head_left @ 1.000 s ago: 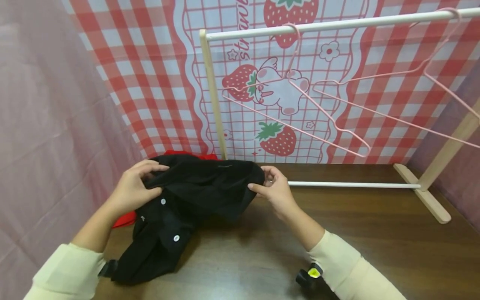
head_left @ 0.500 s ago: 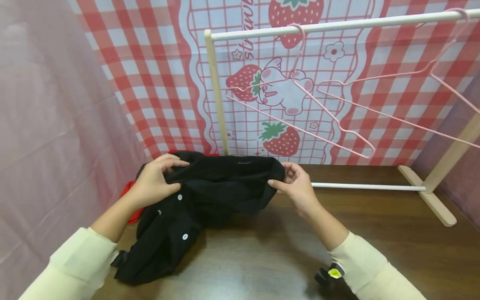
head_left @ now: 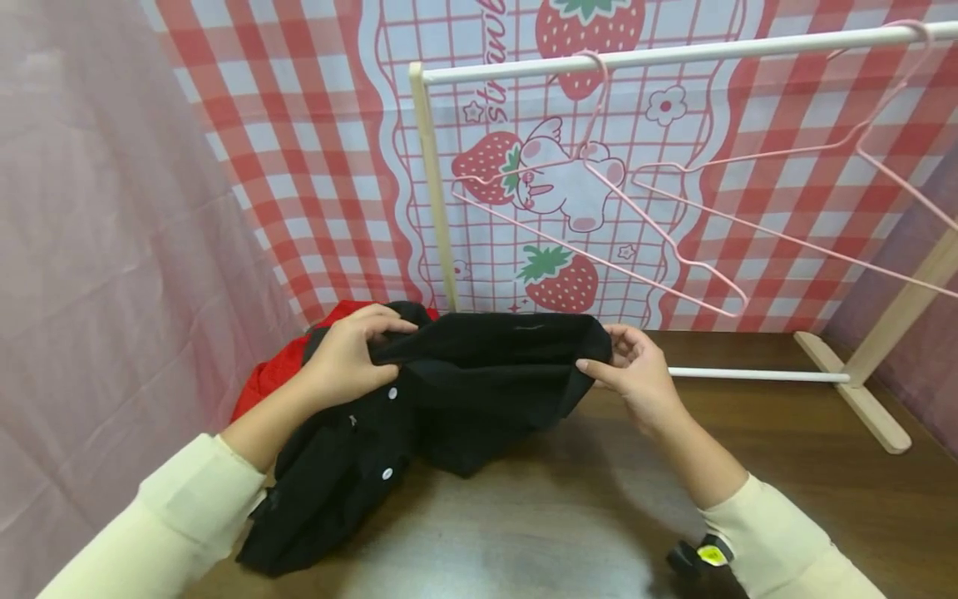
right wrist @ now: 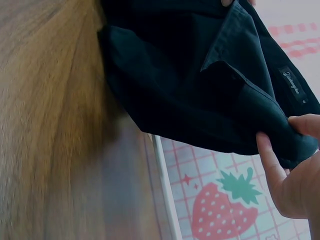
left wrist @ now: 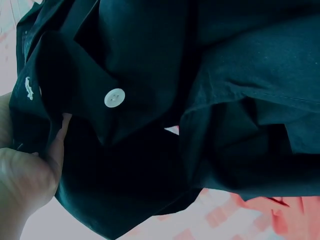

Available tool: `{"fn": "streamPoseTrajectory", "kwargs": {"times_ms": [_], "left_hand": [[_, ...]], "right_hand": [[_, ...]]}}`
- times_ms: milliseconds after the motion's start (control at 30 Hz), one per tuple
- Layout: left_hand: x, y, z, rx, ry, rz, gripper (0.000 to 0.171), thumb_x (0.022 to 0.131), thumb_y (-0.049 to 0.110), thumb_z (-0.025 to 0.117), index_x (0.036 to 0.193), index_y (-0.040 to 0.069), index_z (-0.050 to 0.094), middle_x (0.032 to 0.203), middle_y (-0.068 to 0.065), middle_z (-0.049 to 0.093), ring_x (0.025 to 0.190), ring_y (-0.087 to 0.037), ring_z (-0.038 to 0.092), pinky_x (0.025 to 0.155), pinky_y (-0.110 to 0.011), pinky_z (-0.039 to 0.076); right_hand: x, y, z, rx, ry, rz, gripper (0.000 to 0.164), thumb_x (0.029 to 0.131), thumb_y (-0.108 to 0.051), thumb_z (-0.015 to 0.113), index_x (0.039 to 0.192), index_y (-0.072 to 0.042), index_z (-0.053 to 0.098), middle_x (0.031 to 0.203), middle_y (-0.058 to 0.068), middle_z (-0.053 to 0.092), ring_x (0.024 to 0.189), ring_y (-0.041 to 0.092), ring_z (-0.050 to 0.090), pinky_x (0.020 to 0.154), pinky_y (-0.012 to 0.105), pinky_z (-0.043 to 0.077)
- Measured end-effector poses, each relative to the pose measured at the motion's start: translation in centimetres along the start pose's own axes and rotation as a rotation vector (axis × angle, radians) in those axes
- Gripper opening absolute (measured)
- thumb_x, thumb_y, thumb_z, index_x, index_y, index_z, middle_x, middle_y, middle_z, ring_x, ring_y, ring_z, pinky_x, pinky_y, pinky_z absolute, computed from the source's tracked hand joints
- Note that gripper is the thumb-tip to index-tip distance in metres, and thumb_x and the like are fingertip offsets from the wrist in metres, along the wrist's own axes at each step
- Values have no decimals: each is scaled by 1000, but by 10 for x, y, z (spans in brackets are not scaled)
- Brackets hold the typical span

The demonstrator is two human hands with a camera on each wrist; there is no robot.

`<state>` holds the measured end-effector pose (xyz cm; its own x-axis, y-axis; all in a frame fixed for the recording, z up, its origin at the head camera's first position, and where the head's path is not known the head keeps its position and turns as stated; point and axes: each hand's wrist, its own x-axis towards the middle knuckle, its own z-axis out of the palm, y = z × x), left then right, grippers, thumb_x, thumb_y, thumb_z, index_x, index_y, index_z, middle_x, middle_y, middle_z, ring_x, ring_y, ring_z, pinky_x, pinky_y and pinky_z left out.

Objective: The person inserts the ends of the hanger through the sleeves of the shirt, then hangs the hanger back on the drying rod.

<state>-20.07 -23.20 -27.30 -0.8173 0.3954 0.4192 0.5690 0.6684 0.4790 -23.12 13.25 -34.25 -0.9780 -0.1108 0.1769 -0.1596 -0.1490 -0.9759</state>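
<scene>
A black button-up shirt (head_left: 479, 408) lies bunched on the wooden table, its upper part lifted between both hands. My left hand (head_left: 348, 358) pinches the cloth near the front edge, thumb below and fingers above. In the left wrist view a white button (left wrist: 114, 98) and a small white embroidered mark (left wrist: 29, 88) show close to that hand. At the other end my right hand (head_left: 636, 374) pinches the collar area between thumb and fingers. The right wrist view shows a woven label (right wrist: 294, 84) inside there. One sleeve hangs toward the table front.
Red cloth (head_left: 269, 378) lies behind the shirt at left. A clothes rack's white top bar (head_left: 674, 56) carries a pink hanger (head_left: 599, 258) and another pink hanger (head_left: 793, 234). Its lower bar (head_left: 756, 375) and wooden foot (head_left: 853, 391) stand at right. A pink curtain (head_left: 112, 249) borders the left.
Both hands have moved right, drawing the shirt's upper part with them. More of the red cloth shows behind it. The hangers stay on the bar; the view has shifted slightly.
</scene>
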Motion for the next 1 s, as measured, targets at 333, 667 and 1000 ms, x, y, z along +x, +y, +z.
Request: {"fn": "streamPoseTrajectory", "kwargs": {"times_ms": [333,667,1000], "left_hand": [[14,19,18,-31,-13,2,43,75,-1,76,117,4,68,112,-7,62,94,-21,57,83,-38,54],[25,34,37,-37,-24,26,45,74,-1,76,118,5,68,112,-6,62,96,-20,57,86,-36,53],[36,45,63,-57,-83,13,45,75,1,77,119,7,68,114,-4,61,99,-19,56,88,-34,52]], "right_hand": [[-3,-5,-25,23,19,-37,34,82,6,73,109,-9,57,99,1,61,83,10,64,63,27,57],[-11,-10,-50,55,42,-102,32,81,10,72,105,-9,59,95,0,62,80,8,65,61,26,56],[-20,-15,-74,122,73,-126,35,81,16,67,106,-8,61,95,1,64,79,9,66,60,27,57]]}}
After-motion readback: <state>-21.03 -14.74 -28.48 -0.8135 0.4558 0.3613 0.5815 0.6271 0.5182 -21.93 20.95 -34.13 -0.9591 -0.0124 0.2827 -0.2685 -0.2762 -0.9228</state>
